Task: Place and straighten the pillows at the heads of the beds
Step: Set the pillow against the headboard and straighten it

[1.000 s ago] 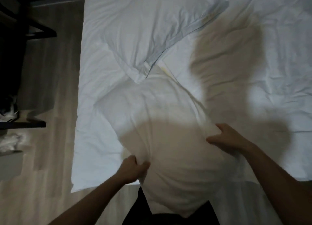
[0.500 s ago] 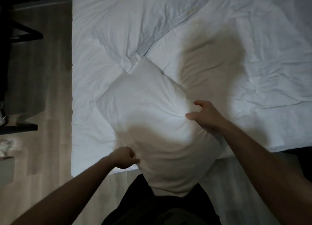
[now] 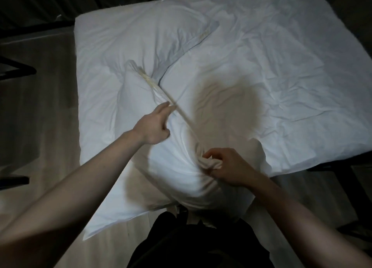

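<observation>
Gripping near pillow (image 3: 171, 167) corner: right hand (image 3: 227, 167) (fabric bunched); left hand (image 3: 155, 124) fingers outstretched on seam.

A pale wooden floor (image 3: 40, 110) runs along the left side of the mattress and carries on toward the bottom of the view. At the left edge stands dark furniture with black bars (image 3: 18, 71), one bar higher up and another lower down; what it is cannot be told. Behind, along the top, hangs a dark pleated curtain (image 3: 60, 0). On the right, past the mattress corner, more dark frame pieces (image 3: 354, 187) show against the floor. Dark trousers (image 3: 199, 245) fill the bottom centre.
</observation>
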